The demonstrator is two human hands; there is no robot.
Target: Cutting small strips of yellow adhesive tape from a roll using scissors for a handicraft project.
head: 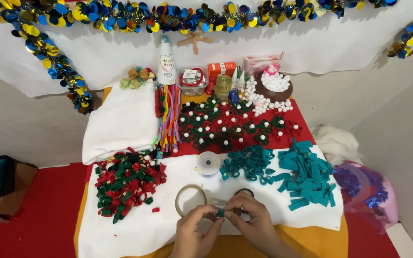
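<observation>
The left hand [193, 232] and the right hand [255, 220] pinch together one small teal loop [221, 212], just beside the tape ring [190, 198].

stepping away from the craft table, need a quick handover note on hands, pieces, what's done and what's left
Left hand and right hand pinch one small teal felt strip together, over the white cloth.
Flat teal felt strips lie at right, looped teal felt pieces beside them.
Done: rows of green and red felt flowers with white pompom centres.
Left: the flat strips, and the red and green pile.
</observation>
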